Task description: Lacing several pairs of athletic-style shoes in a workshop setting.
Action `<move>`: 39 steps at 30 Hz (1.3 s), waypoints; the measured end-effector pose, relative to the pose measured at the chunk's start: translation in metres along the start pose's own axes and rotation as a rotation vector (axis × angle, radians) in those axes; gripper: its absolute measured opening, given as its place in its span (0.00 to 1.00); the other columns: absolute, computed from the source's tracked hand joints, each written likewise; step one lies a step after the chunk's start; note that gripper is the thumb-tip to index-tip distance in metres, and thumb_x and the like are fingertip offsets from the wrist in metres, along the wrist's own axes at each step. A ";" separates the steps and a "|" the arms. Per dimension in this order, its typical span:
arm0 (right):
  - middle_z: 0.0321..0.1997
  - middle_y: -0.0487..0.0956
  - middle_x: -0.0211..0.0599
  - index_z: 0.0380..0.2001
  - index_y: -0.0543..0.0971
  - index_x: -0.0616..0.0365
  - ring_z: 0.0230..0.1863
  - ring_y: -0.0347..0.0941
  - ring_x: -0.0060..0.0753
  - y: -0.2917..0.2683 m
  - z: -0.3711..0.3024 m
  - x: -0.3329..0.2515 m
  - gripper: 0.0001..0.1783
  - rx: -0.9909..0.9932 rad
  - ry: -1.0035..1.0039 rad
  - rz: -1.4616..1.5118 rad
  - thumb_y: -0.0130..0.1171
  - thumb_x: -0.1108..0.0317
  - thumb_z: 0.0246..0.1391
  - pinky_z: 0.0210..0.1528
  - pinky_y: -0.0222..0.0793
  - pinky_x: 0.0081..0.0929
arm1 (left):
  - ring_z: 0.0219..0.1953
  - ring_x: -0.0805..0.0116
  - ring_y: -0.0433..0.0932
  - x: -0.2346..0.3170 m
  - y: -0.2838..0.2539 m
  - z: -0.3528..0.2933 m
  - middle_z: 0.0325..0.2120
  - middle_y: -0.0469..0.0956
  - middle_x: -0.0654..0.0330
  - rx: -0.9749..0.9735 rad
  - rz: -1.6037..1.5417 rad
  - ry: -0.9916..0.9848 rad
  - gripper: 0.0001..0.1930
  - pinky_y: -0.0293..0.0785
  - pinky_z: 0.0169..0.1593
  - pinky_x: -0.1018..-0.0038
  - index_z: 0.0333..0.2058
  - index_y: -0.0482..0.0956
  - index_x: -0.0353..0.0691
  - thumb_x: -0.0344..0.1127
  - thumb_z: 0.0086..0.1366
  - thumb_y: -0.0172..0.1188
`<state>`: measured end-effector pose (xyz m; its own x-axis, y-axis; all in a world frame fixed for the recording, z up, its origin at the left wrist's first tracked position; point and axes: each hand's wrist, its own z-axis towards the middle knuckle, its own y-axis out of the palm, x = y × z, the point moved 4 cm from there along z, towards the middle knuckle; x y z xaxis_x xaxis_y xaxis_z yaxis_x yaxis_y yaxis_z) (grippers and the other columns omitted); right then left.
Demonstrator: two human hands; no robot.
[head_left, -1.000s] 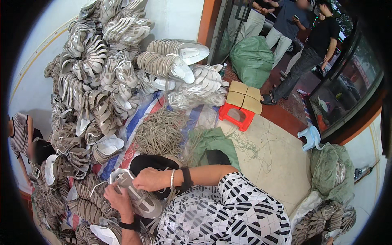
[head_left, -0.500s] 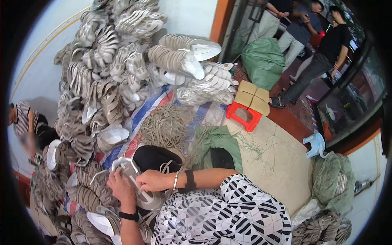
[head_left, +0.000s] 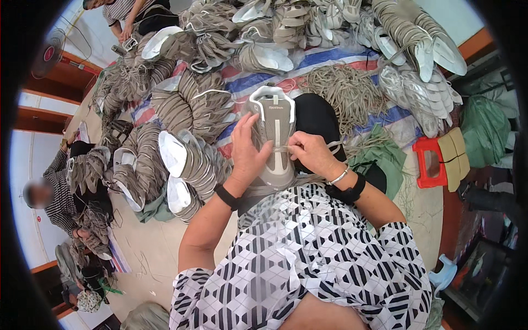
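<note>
A grey-beige shoe upper (head_left: 272, 124) with a white collar edge lies in front of me, collar end pointing away. My left hand (head_left: 248, 144) holds its left side, fingers stretched along the edge and thumb on the middle. Between the finger and thumb of my right hand (head_left: 314, 154) is a pinched flat beige shoelace (head_left: 282, 148), which crosses the upper's front. The lace's exact path under my fingers is hard to make out. Beside the upper, on its right, is a rounded black thing (head_left: 319, 124), partly behind my right hand.
A tangled heap of beige laces (head_left: 344, 96) lies beyond on a striped sheet (head_left: 313, 58). Stacked shoe uppers (head_left: 192, 107) surround the left and far sides. A red stool (head_left: 430, 162) and green sack (head_left: 487, 132) stand right. Co-workers (head_left: 60, 192) sit at left.
The view has swung left and down toward my lap. My hands have moved apart on the upper; my right hand now draws a lace at its right side.
</note>
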<state>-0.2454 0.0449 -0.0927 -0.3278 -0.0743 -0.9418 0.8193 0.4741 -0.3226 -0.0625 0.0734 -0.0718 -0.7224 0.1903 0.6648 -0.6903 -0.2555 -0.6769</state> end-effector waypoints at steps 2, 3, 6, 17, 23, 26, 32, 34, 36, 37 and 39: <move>0.25 0.79 0.36 0.30 0.75 0.66 0.26 0.79 0.24 0.002 -0.002 -0.004 0.04 0.003 -0.031 0.007 0.56 0.75 0.56 0.29 0.73 0.22 | 0.61 0.49 0.61 -0.002 0.000 0.000 0.59 0.62 0.48 0.011 0.022 0.008 0.37 0.57 0.64 0.60 0.58 0.64 0.41 0.32 0.48 0.66; 0.25 0.79 0.36 0.30 0.74 0.66 0.26 0.80 0.25 0.002 -0.002 -0.007 0.04 0.015 -0.065 0.016 0.56 0.75 0.56 0.29 0.73 0.22 | 0.61 0.49 0.61 -0.002 -0.002 0.000 0.59 0.62 0.48 0.010 0.027 0.020 0.37 0.57 0.64 0.60 0.59 0.64 0.41 0.32 0.48 0.66; 0.24 0.79 0.37 0.30 0.74 0.65 0.25 0.80 0.26 0.004 0.004 -0.009 0.03 0.021 -0.049 -0.053 0.55 0.75 0.56 0.28 0.73 0.23 | 0.61 0.49 0.61 -0.004 -0.004 0.000 0.59 0.62 0.48 0.005 0.030 0.036 0.37 0.57 0.63 0.60 0.59 0.64 0.42 0.32 0.47 0.66; 0.22 0.77 0.33 0.34 0.76 0.63 0.18 0.74 0.21 0.020 0.012 0.007 0.04 -0.058 0.198 0.312 0.55 0.74 0.56 0.22 0.68 0.20 | 0.61 0.48 0.61 -0.012 0.005 -0.004 0.60 0.62 0.47 0.018 0.006 0.072 0.37 0.57 0.64 0.59 0.60 0.64 0.41 0.32 0.48 0.66; 0.22 0.77 0.38 0.36 0.76 0.62 0.24 0.78 0.28 0.017 0.015 -0.009 0.06 0.141 -0.388 -0.388 0.57 0.75 0.53 0.26 0.71 0.28 | 0.61 0.48 0.62 -0.013 0.003 -0.006 0.58 0.62 0.47 0.027 -0.043 0.174 0.30 0.62 0.62 0.61 0.57 0.70 0.45 0.26 0.52 0.65; 0.23 0.78 0.39 0.36 0.75 0.63 0.24 0.79 0.27 0.014 0.007 -0.008 0.06 0.093 -0.081 -0.072 0.57 0.77 0.53 0.26 0.71 0.25 | 0.57 0.49 0.68 -0.028 0.007 -0.026 0.49 0.68 0.50 0.047 0.006 0.266 0.23 0.67 0.58 0.64 0.49 0.77 0.46 0.24 0.52 0.64; 0.26 0.78 0.46 0.31 0.74 0.61 0.30 0.77 0.49 0.007 0.002 0.002 0.05 0.180 -0.207 -0.146 0.59 0.73 0.51 0.31 0.73 0.36 | 0.49 0.51 0.74 0.001 -0.004 -0.022 0.28 0.72 0.61 0.019 0.141 0.380 0.20 0.74 0.49 0.65 0.42 0.82 0.46 0.22 0.48 0.64; 0.28 0.78 0.47 0.30 0.74 0.61 0.32 0.77 0.50 0.008 0.002 -0.003 0.05 0.181 -0.303 -0.326 0.59 0.73 0.51 0.33 0.73 0.36 | 0.49 0.52 0.73 0.009 -0.001 -0.024 0.27 0.72 0.61 -0.002 0.174 0.402 0.20 0.74 0.49 0.65 0.42 0.81 0.45 0.21 0.48 0.64; 0.27 0.78 0.46 0.31 0.75 0.61 0.29 0.77 0.47 0.014 0.002 0.000 0.04 0.206 -0.335 -0.369 0.58 0.73 0.52 0.31 0.73 0.35 | 0.49 0.51 0.73 0.019 0.006 -0.026 0.26 0.73 0.61 -0.013 0.247 0.380 0.18 0.74 0.48 0.64 0.39 0.81 0.44 0.23 0.47 0.64; 0.26 0.78 0.45 0.32 0.75 0.62 0.26 0.78 0.44 0.015 0.002 0.001 0.05 0.229 -0.362 -0.412 0.57 0.73 0.53 0.29 0.73 0.33 | 0.49 0.51 0.73 0.022 0.007 -0.026 0.26 0.74 0.61 -0.019 0.282 0.370 0.17 0.74 0.48 0.63 0.38 0.81 0.44 0.24 0.47 0.64; 0.25 0.78 0.42 0.33 0.76 0.63 0.23 0.77 0.38 0.014 0.004 0.007 0.06 0.122 -0.132 -0.122 0.57 0.72 0.54 0.26 0.72 0.30 | 0.49 0.51 0.73 0.022 0.005 -0.023 0.26 0.74 0.61 -0.012 0.237 0.348 0.15 0.73 0.48 0.64 0.37 0.81 0.44 0.24 0.48 0.64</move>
<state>-0.2339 0.0474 -0.1041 -0.3704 -0.2422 -0.8967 0.8309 0.3452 -0.4365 -0.0826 0.0984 -0.0684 -0.8304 0.4373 0.3451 -0.5023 -0.3197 -0.8034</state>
